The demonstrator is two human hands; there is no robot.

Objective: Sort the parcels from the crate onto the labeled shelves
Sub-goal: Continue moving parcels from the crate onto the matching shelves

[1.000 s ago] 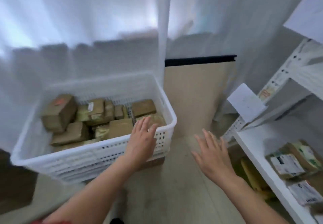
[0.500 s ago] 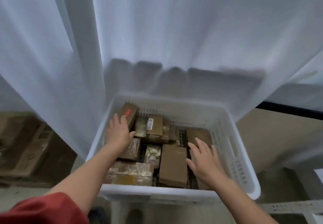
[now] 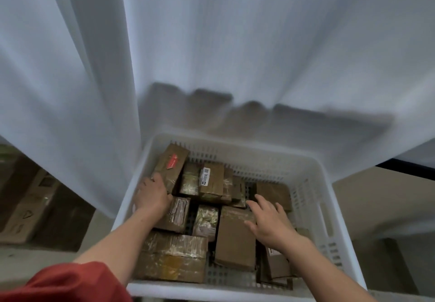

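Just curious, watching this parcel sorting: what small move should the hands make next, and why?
Probably lift the red-labelled parcel out of the crate: the left hand curls round its lower end, while the right hand lies open over a plain brown parcel, holding nothing.

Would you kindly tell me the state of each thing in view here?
White crate: holding many parcels.
Red-labelled parcel: tilted, in the far-left corner.
Plain brown parcel: lying among the others.
Left hand: at the red-labelled parcel's lower end, grip unclear.
Right hand: open, fingers spread over the plain brown parcel.
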